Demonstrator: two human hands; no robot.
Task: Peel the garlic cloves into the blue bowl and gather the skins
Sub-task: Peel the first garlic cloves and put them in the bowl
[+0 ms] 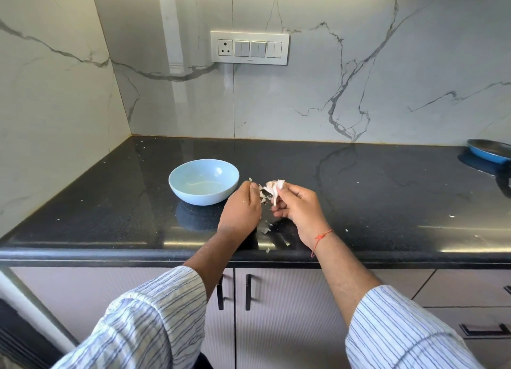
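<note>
The right hand (300,209) pinched a garlic bulb (273,187) at its fingertips, papery skin flaring above the knuckles. The left hand (241,208), just beside it, had fingers curled, pinching a shred of skin (250,180). Loose skins (266,230) lay on the counter (110,202) beneath both hands. The bowl (203,181) stood just left of the left hand, and a pan (488,150) sat far to the right.
</note>
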